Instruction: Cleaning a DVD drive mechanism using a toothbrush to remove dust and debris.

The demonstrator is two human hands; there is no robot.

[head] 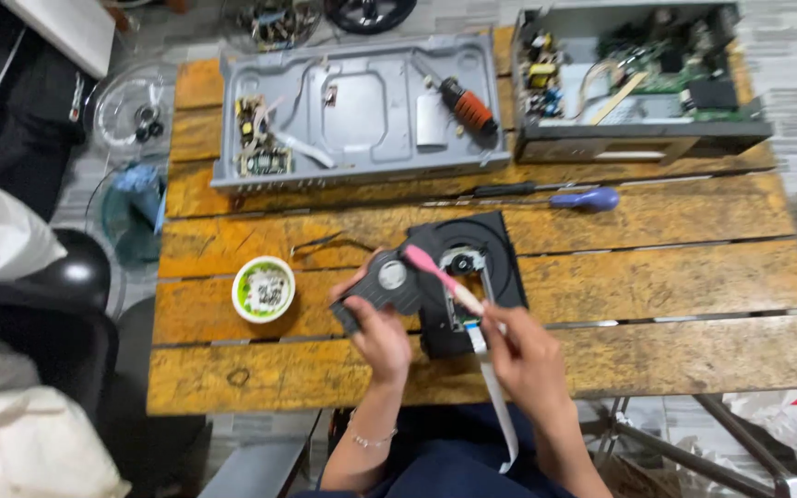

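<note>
My left hand [378,334] grips a dark grey plastic part with a round metal hub [389,279], held just above the wooden table [657,281]. My right hand [526,355] holds a pink-handled brush or tool [442,277] that slants up to the left, its tip over the grey part. Under both lies a black disc drive mechanism [486,249]. From it a white flat ribbon cable [498,406] hangs over the table's near edge.
A small white tub of screws [264,289] sits left of my hands. A purple-handled screwdriver [585,197] lies behind the drive. Further back are an opened grey metal chassis [354,111] with an orange-handled screwdriver [466,104] and a second opened unit with circuit boards [638,78].
</note>
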